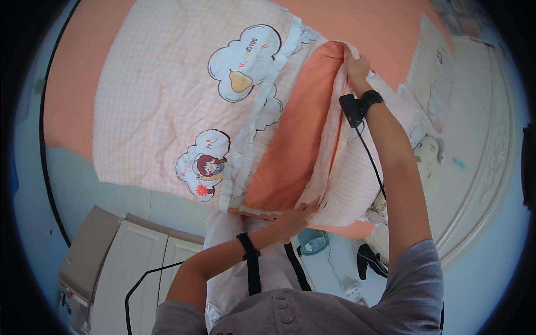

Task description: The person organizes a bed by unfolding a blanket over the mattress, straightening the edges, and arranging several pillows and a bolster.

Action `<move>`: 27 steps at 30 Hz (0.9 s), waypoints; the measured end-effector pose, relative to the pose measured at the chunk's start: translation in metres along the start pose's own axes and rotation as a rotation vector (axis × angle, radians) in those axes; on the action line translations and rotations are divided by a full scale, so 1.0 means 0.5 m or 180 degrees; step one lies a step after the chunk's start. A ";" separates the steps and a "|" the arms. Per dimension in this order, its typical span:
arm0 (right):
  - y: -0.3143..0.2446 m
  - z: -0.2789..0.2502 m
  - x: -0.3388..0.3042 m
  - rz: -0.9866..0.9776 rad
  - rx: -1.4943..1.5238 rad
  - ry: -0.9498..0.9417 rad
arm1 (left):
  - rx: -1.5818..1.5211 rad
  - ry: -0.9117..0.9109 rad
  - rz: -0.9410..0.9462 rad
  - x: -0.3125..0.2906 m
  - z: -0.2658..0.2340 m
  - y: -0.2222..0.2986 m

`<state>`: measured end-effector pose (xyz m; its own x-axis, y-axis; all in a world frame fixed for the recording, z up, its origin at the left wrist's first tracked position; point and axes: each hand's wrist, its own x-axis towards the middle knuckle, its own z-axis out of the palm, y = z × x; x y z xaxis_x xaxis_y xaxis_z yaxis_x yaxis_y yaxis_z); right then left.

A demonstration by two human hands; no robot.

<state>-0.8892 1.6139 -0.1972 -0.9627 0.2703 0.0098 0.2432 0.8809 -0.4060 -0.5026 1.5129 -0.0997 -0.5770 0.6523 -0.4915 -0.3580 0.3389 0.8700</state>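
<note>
A pale pink checked duvet cover [151,111] with printed cloud pictures is spread over the bed, and its white-trimmed band runs across the middle. Beside that band a plain orange fabric face [298,128] shows between the folds. My right hand [357,70] grips the cover's edge at its far end, fingers wrapped round the cloth. At the near edge of the bed, my left hand [293,221] pinches the same edge close to the corner. The cloth stretches between both hands. My fingertips are partly hidden in the folds.
An orange sheet [379,28] covers the bed. To the right stands a cream carved headboard [480,139], with a checked pillow [432,72] in front of it. A black heeled shoe [369,261] and a teal object [314,244] lie below. White cabinet doors [131,268] stand lower left.
</note>
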 end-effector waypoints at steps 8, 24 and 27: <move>-0.068 -0.016 -0.065 0.0348 0.2838 -0.2065 | -0.0706 0.2166 -0.1321 -0.012 0.004 -0.222; 0.338 -0.237 -0.874 -0.0939 -0.0281 -0.2733 | -0.1646 0.1057 -0.1583 -0.047 0.019 -0.251; 0.356 -0.255 -0.803 -0.0980 -0.0367 -0.1535 | -0.0339 0.1712 -0.1094 -0.053 0.035 -0.344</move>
<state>-0.4444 1.7119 -0.1570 -0.9296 -0.1887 -0.3166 -0.0712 0.9348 -0.3480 -0.4128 1.4491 -0.2357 -0.6939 0.0783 -0.7158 -0.6428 0.3808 0.6648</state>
